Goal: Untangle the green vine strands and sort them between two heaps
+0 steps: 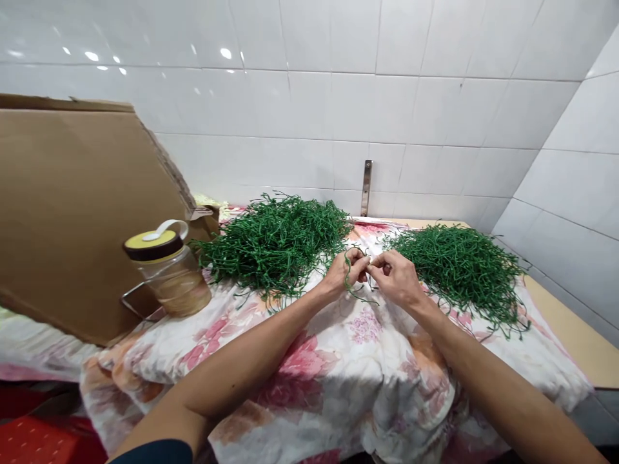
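My left hand (344, 272) is closed in a pinch on a thin green artificial stem (360, 298), whose wiry ends loop over the hand and hang below it. Fingertip to fingertip with it, my right hand (397, 276) is also pinched shut. A tiny pale spot shows between the two sets of fingers, too small to name. Left of the hands lies a large heap of green artificial stems (275, 241). A second, flatter heap of the same stems (459, 270) spreads out to the right.
A floral cloth (309, 374) covers the table, with its bare edge (570, 316) at right. A clear jar (176, 283) with a yellow-and-black lid stands at left before a large cardboard box (82, 219). White tiled walls (309, 96) and a metal strip (367, 187) are behind.
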